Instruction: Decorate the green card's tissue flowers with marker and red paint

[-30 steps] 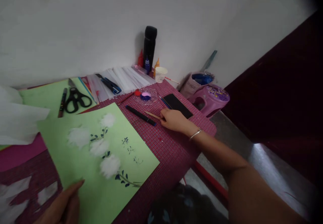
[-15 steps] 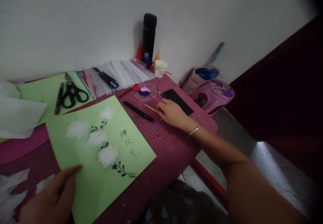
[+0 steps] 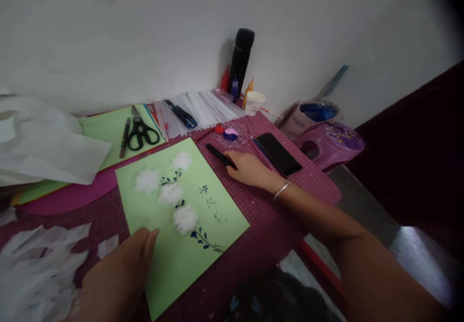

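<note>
A light green sheet of paper [image 3: 166, 269] lies on the table with fluffy white flowers [image 3: 185, 219], dark blue leaves, a stem and written characters on it. My left hand [image 3: 119, 269] is at the sheet's left edge, its fingers together and closed on the paper. My right hand [image 3: 250, 169] is closed around the near end of a black marker [image 3: 216, 153], right of the sheet. Slim brushes [image 3: 263, 149] lie beside a black phone [image 3: 279, 153], just beyond that hand. A clear dish [image 3: 239, 140] holds red, pink and dark blue paint.
Black scissors [image 3: 143, 133] and a brown marker [image 3: 125, 138] rest on more green paper. A blue-black cutter [image 3: 181, 114] lies on white strips [image 3: 203, 107]. Paint bottles [image 3: 235, 89], a paper cup [image 3: 254, 100] and a black flask [image 3: 242, 56] stand by the wall. White scraps [image 3: 43, 259] lie left.
My right hand has let go of the pale wooden stick and now grips the black marker. The view has turned, so everything appears farther right. My left hand stays at the sheet.
</note>
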`<state>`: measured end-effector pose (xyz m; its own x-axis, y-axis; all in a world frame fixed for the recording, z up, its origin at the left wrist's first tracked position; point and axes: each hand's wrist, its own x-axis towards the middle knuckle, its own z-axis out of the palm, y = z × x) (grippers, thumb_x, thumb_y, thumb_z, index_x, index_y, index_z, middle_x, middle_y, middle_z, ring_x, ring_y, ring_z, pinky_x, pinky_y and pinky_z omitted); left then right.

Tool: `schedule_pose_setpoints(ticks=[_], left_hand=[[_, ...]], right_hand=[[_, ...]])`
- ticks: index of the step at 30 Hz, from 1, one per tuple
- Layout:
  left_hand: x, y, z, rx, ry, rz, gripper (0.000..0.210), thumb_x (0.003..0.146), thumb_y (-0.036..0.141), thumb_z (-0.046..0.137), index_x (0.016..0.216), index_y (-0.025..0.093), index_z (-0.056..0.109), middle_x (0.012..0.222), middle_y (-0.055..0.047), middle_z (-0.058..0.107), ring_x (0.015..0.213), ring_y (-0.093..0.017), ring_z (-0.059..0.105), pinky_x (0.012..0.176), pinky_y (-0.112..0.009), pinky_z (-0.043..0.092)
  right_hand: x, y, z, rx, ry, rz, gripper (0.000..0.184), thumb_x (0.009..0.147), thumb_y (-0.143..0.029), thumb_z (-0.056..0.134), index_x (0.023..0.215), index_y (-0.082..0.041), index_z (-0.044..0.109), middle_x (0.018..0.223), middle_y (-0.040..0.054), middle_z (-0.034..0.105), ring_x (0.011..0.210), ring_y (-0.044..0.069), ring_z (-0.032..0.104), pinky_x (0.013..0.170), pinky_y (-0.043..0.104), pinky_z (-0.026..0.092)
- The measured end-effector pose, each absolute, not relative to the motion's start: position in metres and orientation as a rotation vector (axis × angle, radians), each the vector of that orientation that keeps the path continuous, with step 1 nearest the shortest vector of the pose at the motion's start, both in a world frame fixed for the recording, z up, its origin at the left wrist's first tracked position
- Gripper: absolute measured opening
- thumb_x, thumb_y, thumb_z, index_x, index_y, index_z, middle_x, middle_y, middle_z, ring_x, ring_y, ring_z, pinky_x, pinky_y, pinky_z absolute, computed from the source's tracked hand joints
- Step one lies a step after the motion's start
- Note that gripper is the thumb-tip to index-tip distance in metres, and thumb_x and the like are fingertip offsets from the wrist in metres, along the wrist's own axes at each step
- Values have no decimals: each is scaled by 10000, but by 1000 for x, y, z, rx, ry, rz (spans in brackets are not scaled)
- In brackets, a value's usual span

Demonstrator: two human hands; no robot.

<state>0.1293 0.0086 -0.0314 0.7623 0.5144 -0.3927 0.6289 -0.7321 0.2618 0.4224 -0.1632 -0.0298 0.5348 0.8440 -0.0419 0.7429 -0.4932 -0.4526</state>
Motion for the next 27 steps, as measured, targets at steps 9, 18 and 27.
schedule_pose_setpoints(ticks=[9,18,27], left_hand=[[148,-5,-20,2578,787,-755,469,971,407,235,818,233,643,866,-90,730,867,-296,710,769,-410,485],[133,6,-30,2485,806,-463,405,925,444,271,673,231,505,633,-37,590,622,-213,593,644,-336,394],[120,16,-41,2385,711,-296,398,928,502,361,682,226,508,658,-11,569,628,-186,567,631,-316,359]], right_hand=[[419,-169,-42,-1386,-610,1031,346,824,-304,536,1147,-180,546,684,-38,549,478,99,432,494,265,319],[421,-175,-47,-1327,-516,1053,284,834,-309,559,1106,-231,552,635,-59,458,490,111,345,495,286,288],[425,-171,-48,-1352,-467,1059,269,820,-264,594,1086,-231,569,654,-53,535,491,96,400,511,278,399]])
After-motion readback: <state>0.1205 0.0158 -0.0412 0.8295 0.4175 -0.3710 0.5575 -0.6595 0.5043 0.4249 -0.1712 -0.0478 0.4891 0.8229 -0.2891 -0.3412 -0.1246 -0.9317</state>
